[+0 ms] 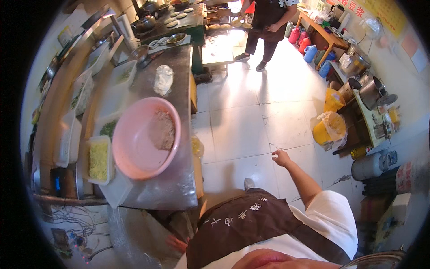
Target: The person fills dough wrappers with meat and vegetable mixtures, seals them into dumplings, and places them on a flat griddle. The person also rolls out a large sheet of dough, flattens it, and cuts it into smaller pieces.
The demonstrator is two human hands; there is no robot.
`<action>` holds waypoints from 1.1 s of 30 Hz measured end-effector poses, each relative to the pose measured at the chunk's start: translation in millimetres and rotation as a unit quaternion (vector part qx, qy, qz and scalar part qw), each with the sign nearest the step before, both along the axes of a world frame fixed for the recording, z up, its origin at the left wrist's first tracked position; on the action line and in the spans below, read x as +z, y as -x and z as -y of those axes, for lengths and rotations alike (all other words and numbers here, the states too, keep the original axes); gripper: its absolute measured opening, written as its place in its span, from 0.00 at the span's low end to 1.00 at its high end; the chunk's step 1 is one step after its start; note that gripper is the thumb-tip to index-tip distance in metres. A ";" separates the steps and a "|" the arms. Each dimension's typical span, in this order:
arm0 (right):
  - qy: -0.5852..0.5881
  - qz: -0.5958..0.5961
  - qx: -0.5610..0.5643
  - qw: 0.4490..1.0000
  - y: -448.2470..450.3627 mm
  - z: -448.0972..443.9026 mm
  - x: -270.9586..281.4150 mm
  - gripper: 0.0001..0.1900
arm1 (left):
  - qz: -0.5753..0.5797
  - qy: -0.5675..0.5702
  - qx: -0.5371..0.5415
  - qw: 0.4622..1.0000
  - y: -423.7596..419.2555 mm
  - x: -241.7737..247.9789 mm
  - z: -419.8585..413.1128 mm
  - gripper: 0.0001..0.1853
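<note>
My right hand [281,158] hangs out over the tiled floor, its fingers loosely bent and nothing held. Low down beside the counter's near end is my left hand [177,242], blurred and partly hidden by my brown apron [245,222]; whether its fingers hold anything is unclear. On the steel counter [174,191] to the left stands a large pink plastic basin [134,144] with a brownish minced mixture [164,131] against its right side. Beyond it lies a white lump of dough [163,80]. Next to the basin is a white tub of pale yellow shreds [98,159].
A co-worker [272,20] stands ahead, holding a rack of round breads [231,25]. Along the right are thermos flasks [310,53], a yellow bin [329,129], steel pots [371,92] and a gas cylinder [368,167]. Loose cables [77,218] lie at lower left.
</note>
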State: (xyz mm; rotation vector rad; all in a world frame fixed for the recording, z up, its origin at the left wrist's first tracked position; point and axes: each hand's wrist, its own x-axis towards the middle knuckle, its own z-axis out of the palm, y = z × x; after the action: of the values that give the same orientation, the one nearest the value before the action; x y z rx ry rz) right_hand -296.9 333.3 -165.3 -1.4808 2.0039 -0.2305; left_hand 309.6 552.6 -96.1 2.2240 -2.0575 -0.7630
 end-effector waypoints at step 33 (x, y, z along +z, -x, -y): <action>-0.006 0.256 0.087 0.963 -19.1 677.8 61.6 0.19 | -0.171 0.216 0.118 0.954 267.6 -0.9 1025.9 0.35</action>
State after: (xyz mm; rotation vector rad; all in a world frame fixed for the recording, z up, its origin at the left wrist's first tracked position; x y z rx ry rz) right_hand -277.8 -344.5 -103.7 -1.4049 1.4529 -0.4734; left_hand 42.0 -473.3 -97.0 1.8891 -1.5781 -0.5598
